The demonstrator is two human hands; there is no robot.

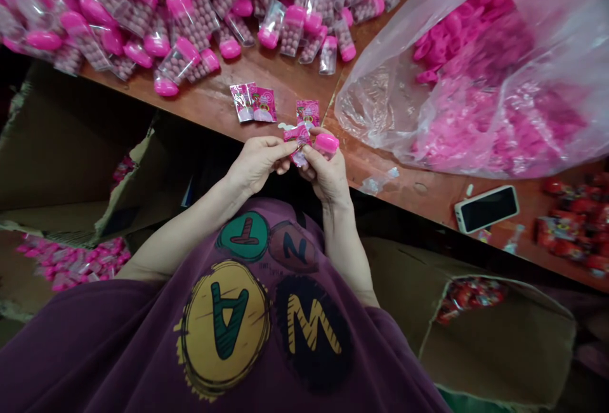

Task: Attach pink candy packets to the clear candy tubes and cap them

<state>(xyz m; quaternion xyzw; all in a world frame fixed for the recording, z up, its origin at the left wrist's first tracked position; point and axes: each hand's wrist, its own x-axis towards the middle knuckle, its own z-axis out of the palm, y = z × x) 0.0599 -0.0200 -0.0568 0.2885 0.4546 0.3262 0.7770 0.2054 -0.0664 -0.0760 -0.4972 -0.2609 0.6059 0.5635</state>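
Note:
Both hands meet at the table's near edge around a small pink printed sachet. My left hand pinches its left side between thumb and fingers. On the other side, my right hand grips the sachet with its thumb and also holds a pink-capped piece against the fingers; what lies below that cap is hidden. Just beyond the hands, another pink sachet lies on the table. Two more sachets lie side by side to the left.
Clear pink-capped tubes of small balls are heaped along the back left. A plastic bag of pink parts sits at right, near a phone and red wrapped pieces. Cardboard boxes stand below the edge.

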